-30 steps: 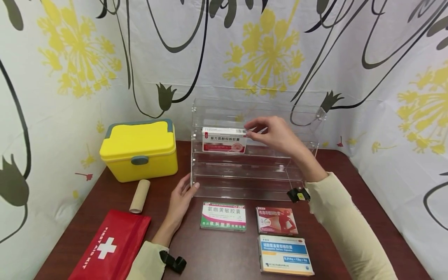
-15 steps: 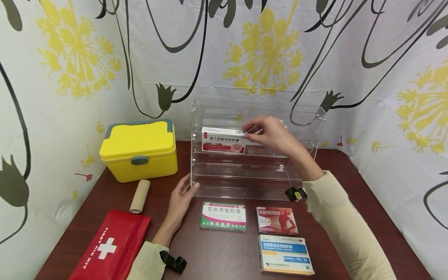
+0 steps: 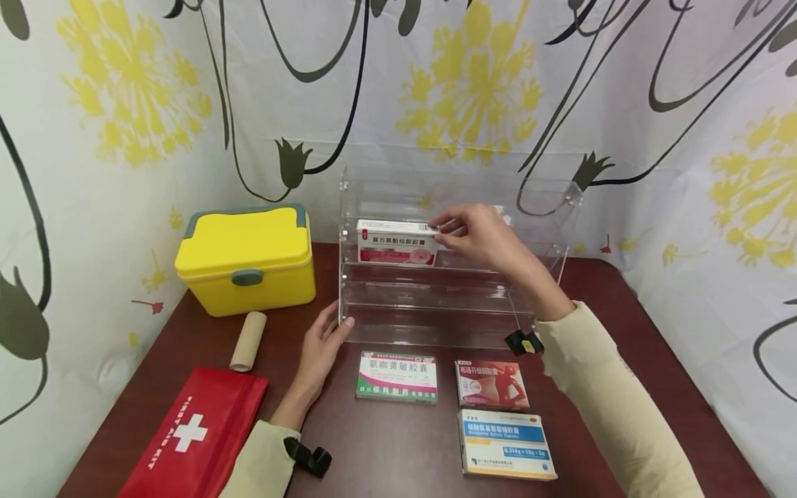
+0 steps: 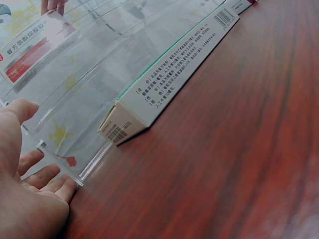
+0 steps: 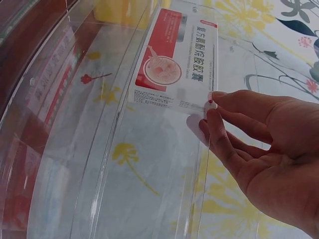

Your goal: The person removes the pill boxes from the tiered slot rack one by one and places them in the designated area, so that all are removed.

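Note:
A clear acrylic tiered rack (image 3: 429,333) stands at the back of the table. On one of its upper tiers, at the left end, sits a white and red medicine box (image 3: 396,242), upright with its printed front outward. My right hand (image 3: 479,232) pinches that box's upper right corner between thumb and fingertips, close up in the right wrist view, where the box (image 5: 172,55) leans against clear plastic. Down at the rack's left side, my left hand (image 3: 320,346) grips the side panel, thumb across its front edge and fingers outside; the left wrist view shows the thumb (image 4: 25,109).
In front of the rack lie a green and white medicine box (image 3: 397,377), a red one (image 3: 492,384) and a blue and white one (image 3: 507,444). At left are a yellow case (image 3: 249,266), a cardboard tube (image 3: 248,341) and a red first aid pouch (image 3: 193,432).
My right hand and the white and red box have shifted slightly left along the tier. My left hand stays on the rack. The head view has tilted slightly downward.

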Demonstrator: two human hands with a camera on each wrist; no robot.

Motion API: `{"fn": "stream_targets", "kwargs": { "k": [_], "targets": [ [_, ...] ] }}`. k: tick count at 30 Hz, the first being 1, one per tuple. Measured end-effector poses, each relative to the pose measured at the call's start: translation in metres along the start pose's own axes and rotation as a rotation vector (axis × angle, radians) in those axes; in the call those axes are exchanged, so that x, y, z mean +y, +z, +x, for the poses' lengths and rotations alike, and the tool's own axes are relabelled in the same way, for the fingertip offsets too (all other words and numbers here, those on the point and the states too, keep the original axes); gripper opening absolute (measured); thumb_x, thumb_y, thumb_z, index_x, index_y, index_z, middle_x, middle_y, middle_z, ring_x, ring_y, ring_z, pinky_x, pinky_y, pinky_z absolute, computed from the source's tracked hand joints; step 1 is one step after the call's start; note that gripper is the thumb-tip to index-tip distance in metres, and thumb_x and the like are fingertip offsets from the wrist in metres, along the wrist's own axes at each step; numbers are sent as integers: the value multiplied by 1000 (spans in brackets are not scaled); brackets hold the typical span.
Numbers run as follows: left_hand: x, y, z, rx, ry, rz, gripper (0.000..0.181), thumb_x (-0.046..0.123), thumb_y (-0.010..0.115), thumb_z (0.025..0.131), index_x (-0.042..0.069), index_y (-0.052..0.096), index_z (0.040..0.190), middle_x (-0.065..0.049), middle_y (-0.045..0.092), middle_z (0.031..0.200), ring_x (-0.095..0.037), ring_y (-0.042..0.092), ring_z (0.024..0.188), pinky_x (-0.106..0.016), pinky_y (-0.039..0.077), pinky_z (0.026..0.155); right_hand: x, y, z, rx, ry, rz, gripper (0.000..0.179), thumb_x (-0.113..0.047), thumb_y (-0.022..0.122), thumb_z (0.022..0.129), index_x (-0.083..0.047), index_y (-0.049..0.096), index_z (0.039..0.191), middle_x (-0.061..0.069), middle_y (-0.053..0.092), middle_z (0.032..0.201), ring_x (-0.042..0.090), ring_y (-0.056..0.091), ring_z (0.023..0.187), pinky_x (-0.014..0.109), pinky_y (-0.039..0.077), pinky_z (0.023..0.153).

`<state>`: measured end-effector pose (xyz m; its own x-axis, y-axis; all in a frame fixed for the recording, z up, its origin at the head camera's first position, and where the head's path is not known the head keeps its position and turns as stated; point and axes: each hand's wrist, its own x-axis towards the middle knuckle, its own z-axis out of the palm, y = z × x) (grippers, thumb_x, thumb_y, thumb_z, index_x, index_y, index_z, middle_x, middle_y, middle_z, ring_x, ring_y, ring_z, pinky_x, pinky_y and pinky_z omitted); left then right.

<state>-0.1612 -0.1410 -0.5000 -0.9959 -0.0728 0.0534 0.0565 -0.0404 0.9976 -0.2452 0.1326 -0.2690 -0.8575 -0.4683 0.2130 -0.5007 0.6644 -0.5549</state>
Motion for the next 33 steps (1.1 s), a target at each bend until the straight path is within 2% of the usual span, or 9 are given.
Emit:
{"fn": "stream_targets", "kwargs": {
  "k": [3,15,22,33],
  "targets": [
    [2,0,3,2,16,-12,60,45,69,90,25,47,143,1,47,143,-21,44,132,-38,41,104,-1,-1,3,7,6,15,19,-10,71,91,-5,73,109,12,72,103,25,70,91,33,57,75],
    [1,-1,2,-12,-4,-15,63,40,69,91,21,44,146,-3,45,145,-20,41,134,-38,40,104,3,-1,4,33,2,5,16,-10,72,90,-8,75,106,8,73,100,19,70,86,30,57,70],
    [2,-1,3,-26,-30,-24,62,32,68,94,16,42,148,-8,43,147,-23,40,135,-40,39,105,7,-2,3,59,-38,11,15,-11,72,91,-9,75,105,5,73,98,17,70,82,29,57,68],
    [0,0,1,-1,5,5,61,45,69,90,25,47,144,0,47,143,-19,42,133,-39,41,104,5,-5,0,99,-84,14,15,-10,70,91,-8,74,106,4,70,103,16,69,86,31,56,73]
  ]
}}
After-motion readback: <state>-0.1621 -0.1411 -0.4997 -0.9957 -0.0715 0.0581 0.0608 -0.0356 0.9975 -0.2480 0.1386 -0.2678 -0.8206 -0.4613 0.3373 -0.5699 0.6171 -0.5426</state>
